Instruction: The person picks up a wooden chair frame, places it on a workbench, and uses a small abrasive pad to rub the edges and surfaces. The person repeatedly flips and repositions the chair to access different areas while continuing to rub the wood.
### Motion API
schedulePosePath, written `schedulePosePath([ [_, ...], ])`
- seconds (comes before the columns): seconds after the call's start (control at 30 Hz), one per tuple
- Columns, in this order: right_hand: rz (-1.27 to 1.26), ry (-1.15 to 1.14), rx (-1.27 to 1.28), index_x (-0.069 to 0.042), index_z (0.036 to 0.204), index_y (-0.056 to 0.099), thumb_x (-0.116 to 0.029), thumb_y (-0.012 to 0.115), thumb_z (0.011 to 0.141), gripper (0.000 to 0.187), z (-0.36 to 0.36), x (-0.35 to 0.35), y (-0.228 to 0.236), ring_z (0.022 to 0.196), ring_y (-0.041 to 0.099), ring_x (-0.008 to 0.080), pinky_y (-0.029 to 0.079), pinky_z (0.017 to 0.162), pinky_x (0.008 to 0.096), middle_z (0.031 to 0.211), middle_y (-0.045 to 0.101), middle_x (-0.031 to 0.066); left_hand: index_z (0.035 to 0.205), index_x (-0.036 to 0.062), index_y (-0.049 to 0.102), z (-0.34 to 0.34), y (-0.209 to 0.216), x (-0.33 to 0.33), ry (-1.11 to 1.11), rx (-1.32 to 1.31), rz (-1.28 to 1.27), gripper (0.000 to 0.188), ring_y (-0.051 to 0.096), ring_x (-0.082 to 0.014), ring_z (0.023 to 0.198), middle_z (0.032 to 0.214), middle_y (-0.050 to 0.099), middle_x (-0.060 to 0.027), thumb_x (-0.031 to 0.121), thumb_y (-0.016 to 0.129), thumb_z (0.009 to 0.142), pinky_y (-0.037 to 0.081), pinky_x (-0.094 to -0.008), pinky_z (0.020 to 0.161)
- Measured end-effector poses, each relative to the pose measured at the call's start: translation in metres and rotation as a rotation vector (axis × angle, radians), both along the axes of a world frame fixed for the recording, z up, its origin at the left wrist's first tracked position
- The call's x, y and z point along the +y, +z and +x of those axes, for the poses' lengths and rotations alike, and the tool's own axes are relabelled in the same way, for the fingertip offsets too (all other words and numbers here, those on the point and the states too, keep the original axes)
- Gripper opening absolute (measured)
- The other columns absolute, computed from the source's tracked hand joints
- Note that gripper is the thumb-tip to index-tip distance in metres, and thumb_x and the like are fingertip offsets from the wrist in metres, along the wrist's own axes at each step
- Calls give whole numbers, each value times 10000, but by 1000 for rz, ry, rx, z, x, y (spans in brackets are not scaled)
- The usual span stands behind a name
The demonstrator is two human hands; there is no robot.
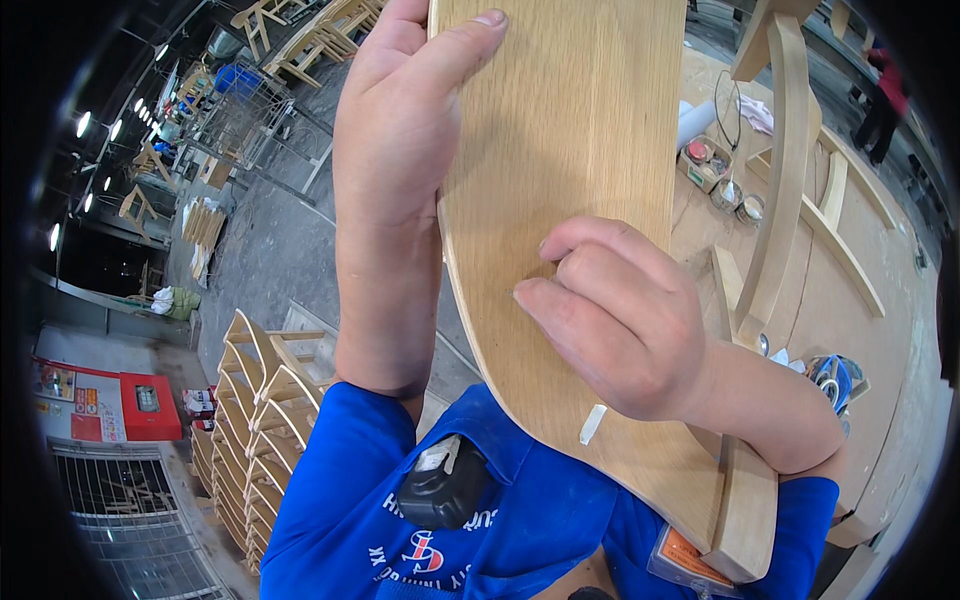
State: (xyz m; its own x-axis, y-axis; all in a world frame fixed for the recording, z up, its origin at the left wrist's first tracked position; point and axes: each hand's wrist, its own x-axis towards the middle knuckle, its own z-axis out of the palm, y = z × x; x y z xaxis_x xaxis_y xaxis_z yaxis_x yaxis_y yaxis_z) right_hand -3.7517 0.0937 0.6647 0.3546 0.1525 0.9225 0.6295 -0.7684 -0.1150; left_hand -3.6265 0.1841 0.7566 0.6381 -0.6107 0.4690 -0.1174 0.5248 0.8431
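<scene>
A broad, light-brown curved wooden panel point(565, 120) with rounded edges fills the middle of the view, its lower end close to my chest. My left hand point(410, 90) grips its left edge, thumb lying over the face and the other fingers mostly hidden. Above the panel's lower half, my right hand point(625, 310) is closed with bent fingers, the tips near the surface; anything pinched there is hidden. Below that hand, a small pale strip point(592, 425) lies on the wood. A thick wooden piece point(748, 510) meets the panel's lower right corner.
On the right, a round worktable point(850, 350) bears a curved wooden frame point(785, 170), several tins point(728, 195) and a blue-and-white bundle point(835, 380). Stacked wooden frames point(265, 430) stand lower left. A wire cart point(240, 125) is farther off; a person in red point(885, 90) stands far right.
</scene>
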Motion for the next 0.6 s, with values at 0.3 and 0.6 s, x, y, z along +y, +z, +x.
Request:
schedulePosePath([
  [0.3, 64, 193, 68, 68, 943, 673, 57, 744, 612, 339, -15, 9, -2, 688, 570, 297, 553, 672, 409, 721, 516, 84, 1465, -73, 443, 1, 2, 5, -85, 16, -15, 489, 633, -230, 1227, 1367, 619, -190, 22, 514, 991, 495, -352, 1049],
  [0.6, 54, 148, 40, 76, 920, 680, -22, 723, 560, 376, -17, 12, -2, 717, 598, 298, 564, 659, 386, 719, 515, 86, 1480, -71, 420, 3, 2, 4, -89, -34, 21, 495, 665, -221, 1179, 1347, 625, -203, 19, 486, 998, 540, -334, 1003],
])
